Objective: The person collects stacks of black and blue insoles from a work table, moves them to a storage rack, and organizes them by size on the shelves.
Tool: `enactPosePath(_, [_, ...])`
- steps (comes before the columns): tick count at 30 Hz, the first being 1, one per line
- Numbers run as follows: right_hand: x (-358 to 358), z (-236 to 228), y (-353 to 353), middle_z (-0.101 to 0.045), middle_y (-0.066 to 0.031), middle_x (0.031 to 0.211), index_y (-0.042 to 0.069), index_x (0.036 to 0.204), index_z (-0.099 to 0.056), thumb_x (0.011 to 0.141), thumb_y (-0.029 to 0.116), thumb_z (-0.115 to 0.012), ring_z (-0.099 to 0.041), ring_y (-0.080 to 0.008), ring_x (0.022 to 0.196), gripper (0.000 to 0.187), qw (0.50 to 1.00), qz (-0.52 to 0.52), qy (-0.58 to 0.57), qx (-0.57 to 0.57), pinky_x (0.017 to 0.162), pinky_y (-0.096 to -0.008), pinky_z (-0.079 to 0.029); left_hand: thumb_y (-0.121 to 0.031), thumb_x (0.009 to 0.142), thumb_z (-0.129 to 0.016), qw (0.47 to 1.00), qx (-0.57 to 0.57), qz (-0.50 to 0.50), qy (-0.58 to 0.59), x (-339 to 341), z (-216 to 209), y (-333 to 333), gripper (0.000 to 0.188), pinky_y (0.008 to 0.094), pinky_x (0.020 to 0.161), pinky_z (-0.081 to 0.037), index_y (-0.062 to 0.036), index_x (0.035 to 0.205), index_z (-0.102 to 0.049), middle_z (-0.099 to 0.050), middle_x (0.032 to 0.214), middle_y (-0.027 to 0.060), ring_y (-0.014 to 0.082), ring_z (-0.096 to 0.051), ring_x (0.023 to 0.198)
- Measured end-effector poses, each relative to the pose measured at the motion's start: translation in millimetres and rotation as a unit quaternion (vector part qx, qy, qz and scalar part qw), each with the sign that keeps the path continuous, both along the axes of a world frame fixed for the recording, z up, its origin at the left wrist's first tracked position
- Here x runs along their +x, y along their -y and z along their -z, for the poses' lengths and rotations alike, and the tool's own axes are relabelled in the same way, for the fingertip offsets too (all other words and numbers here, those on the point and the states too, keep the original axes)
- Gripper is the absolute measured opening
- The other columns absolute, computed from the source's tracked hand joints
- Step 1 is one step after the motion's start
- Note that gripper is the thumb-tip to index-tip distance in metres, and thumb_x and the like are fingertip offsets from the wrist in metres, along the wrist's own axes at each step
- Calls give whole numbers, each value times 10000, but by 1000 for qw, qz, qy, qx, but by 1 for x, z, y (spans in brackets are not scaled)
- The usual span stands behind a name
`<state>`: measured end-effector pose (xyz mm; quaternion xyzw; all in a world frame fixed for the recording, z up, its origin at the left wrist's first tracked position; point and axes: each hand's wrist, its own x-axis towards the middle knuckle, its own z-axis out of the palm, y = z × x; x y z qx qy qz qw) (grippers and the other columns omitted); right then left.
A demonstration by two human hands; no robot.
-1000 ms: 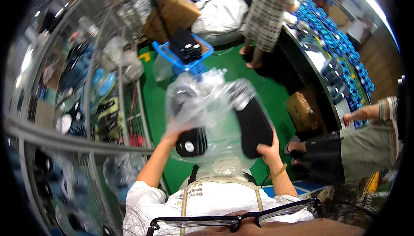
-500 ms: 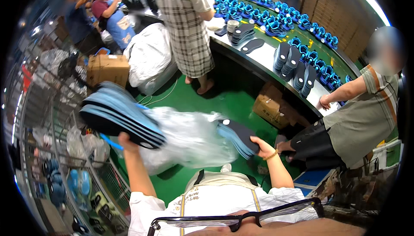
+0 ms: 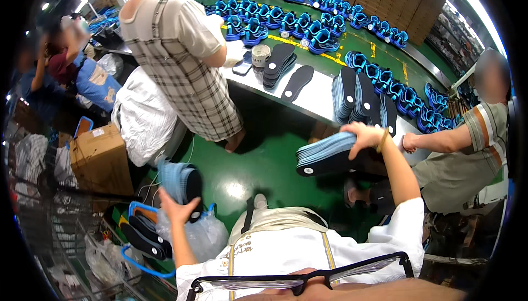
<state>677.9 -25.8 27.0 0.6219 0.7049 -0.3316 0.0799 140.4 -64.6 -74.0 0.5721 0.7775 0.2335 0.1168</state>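
Note:
My left hand (image 3: pixel 179 207) is closed on a stack of insoles (image 3: pixel 184 183), black on one face and light blue along the layered edges, held low over the floor at left. My right hand (image 3: pixel 364 136) grips a thicker insole stack (image 3: pixel 324 155), tilted in the air just short of the table edge. Beyond it, several insole stacks (image 3: pixel 344 95) stand on the white tabletop (image 3: pixel 316 100), with another stack (image 3: pixel 278 65) and a flat pair or single insole (image 3: pixel 298 83) farther left. Below my left hand are a clear plastic bag (image 3: pixel 206 235) and more black insoles (image 3: pixel 146 238).
Rows of blue shoes (image 3: pixel 275 15) line the green conveyor (image 3: pixel 363 48). A person in a checked dress (image 3: pixel 190 81) stands at the table; another in a grey-green shirt (image 3: pixel 467 163) leans on it at right. A cardboard box (image 3: pixel 102 161) and white sack (image 3: pixel 146 114) sit at left.
My view has turned and come closer to the table. The right hand has risen toward it with a now thicker stack; the left hand's stack looks smaller and lower. The plastic bag appears farther left.

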Motion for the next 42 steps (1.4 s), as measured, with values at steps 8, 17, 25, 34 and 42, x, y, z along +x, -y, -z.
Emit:
enactPosePath(8, [-4, -31, -204, -452, -122, 1119, 74, 1158, -426, 468, 189, -737, -431, -219, 1030, 766, 979, -37, -38, -196, 855, -264, -357, -335, 370, -800, 952, -54, 173, 247, 103, 15, -97, 1174, 356, 936, -258, 39, 1238, -103, -292, 1200, 223, 303, -300, 1129])
enactPosePath(17, [37, 72, -385, -496, -106, 1084, 19, 1180, -396, 554, 101, -712, -451, -181, 1009, 706, 883, -77, -159, -435, 871, -251, -344, -293, 361, -807, 924, -70, 135, 351, 161, 27, -122, 1104, 336, 906, -290, 6, 1226, -190, -349, 1148, 135, 242, -355, 1076])
enactPosePath(25, [62, 124, -430, -352, -137, 1231, 185, 1239, -340, 489, 421, -709, -370, -276, 1110, 868, 974, -126, -16, -190, 913, -357, -324, -126, 408, -783, 820, -161, 79, 544, 229, -10, -192, 945, 321, 893, -314, 13, 1197, -281, -412, 1132, 105, 205, -406, 1033])
enactPosePath(34, [10, 60, -284, -281, -185, 1264, 15, 1282, -151, 588, 332, -698, -209, -274, 1207, 939, 901, 71, -425, 51, 985, -353, -151, -123, 474, -727, 717, -206, 175, 643, 254, 5, -244, 898, 311, 921, -282, 11, 1227, -256, -397, 1168, 103, 203, -382, 1070])
enactPosePath(42, [-115, 95, -190, -271, -146, 1233, 17, 1288, -39, 667, 226, -656, -277, -211, 1140, 900, 661, 256, -687, -160, 938, -319, -254, -253, 622, -643, 713, -190, 195, 646, 274, 8, -248, 836, 330, 895, -320, -68, 1261, -136, -322, 1182, 113, 215, -345, 1088])
